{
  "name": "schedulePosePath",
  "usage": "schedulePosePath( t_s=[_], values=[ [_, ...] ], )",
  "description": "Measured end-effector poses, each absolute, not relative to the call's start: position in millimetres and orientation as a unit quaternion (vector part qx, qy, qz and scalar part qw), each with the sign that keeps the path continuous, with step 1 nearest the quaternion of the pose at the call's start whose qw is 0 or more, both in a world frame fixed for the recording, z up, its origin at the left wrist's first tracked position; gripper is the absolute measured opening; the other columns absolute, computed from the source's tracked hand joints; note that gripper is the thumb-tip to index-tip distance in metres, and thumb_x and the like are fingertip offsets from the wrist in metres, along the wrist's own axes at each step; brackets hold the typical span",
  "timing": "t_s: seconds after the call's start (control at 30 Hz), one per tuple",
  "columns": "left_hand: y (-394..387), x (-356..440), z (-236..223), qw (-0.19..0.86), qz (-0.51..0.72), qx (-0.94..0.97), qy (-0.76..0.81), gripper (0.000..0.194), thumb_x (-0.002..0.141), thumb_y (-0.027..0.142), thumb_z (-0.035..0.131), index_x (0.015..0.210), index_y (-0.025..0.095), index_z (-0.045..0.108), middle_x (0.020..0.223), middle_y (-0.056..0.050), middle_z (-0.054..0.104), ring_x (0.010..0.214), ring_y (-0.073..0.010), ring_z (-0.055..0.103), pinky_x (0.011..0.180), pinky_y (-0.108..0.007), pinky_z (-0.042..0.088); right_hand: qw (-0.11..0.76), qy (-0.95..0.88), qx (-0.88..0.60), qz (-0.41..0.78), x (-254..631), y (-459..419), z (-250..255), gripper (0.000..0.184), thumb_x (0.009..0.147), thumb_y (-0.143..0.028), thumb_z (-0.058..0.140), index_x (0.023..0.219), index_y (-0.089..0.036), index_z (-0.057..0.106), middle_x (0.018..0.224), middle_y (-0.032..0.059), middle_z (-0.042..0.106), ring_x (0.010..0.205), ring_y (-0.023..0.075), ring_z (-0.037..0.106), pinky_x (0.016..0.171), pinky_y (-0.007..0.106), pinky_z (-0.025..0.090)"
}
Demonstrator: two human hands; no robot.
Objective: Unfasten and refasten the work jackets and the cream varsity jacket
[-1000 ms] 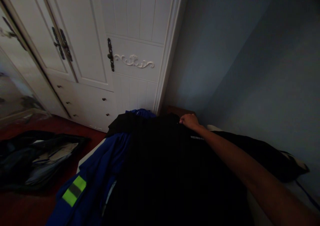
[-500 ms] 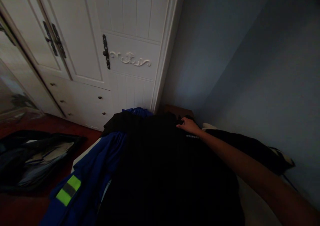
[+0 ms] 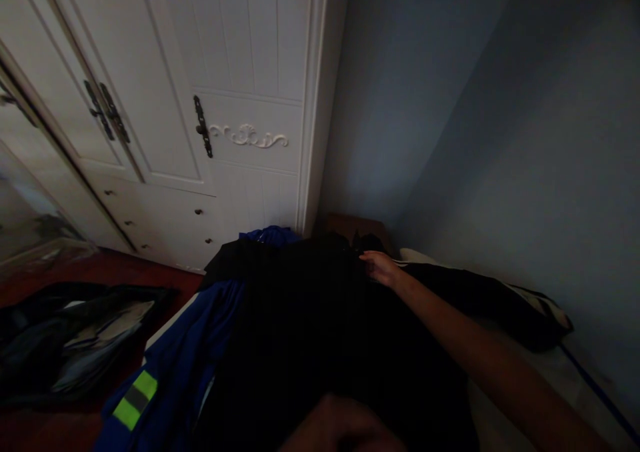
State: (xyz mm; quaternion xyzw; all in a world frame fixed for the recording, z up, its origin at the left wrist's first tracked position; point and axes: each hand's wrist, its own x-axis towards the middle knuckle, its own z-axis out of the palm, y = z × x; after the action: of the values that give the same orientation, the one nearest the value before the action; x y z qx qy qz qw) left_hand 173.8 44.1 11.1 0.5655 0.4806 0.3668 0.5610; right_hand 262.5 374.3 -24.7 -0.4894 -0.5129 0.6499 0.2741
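A large black garment [image 3: 300, 319] lies spread over a pile of clothes in front of me; dim light hides its folds and exact kind. At its far right edge, my right hand [image 3: 380, 267] pinches the cloth between thumb and fingers. My left hand [image 3: 345, 425] shows at the bottom edge, over the near part of the garment. It is blurred and cut off, its fingers look curled, and what they hold is hidden. Beside the garment on the left hangs blue clothing [image 3: 185, 345] with a yellow-green and grey reflective patch [image 3: 135, 399].
A white wardrobe [image 3: 250, 192] with dark handles stands ahead, beside a grey-blue wall [image 3: 400, 105]. An open dark case [image 3: 150, 305] holding clothes lies on the red floor at left. More dark clothing [image 3: 480, 292] lies along the wall, near a brown box [image 3: 350, 225].
My left hand has come into view at the bottom. My right hand has shifted slightly down with the garment's edge, and the white lettering near it no longer shows. The view has tilted a little.
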Motion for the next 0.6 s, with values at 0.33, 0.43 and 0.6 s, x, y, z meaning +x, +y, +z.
schedulePosePath(
  t_s=[0.33,0.43,0.6],
  values=[
    [282,139,-26,0.074,0.329,0.614,0.713,0.031,0.087,0.015,0.057,0.116,0.013,0.067,0.116,-0.015,0.067,0.11,-0.0273,0.061,0.096,-0.039,0.048,0.258,-0.434,-0.473,0.722,267,368,-39,0.011,0.074,-0.007,0.055,0.074,-0.018,0.053,0.065,-0.0015,0.061,0.058,0.0116,0.059,0.059,0.024,0.049],
    [297,133,-47,0.058,0.314,0.608,0.727,0.028,0.086,0.016,0.059,0.112,0.012,0.069,0.111,-0.016,0.067,0.104,-0.0298,0.061,0.092,-0.041,0.049,0.232,-0.446,-0.48,0.719,269,371,-40,0.012,0.075,-0.008,0.056,0.073,-0.018,0.05,0.064,-0.0013,0.06,0.056,0.0121,0.059,0.058,0.025,0.051],
    [298,130,-73,0.038,0.327,0.582,0.744,0.023,0.091,0.022,0.056,0.108,0.015,0.07,0.108,-0.012,0.068,0.103,-0.0245,0.061,0.093,-0.036,0.048,0.188,-0.499,-0.497,0.684,266,385,-35,0.011,0.076,-0.009,0.062,0.076,-0.017,0.054,0.064,-0.0008,0.061,0.053,0.0124,0.06,0.054,0.026,0.053]
  ],
)
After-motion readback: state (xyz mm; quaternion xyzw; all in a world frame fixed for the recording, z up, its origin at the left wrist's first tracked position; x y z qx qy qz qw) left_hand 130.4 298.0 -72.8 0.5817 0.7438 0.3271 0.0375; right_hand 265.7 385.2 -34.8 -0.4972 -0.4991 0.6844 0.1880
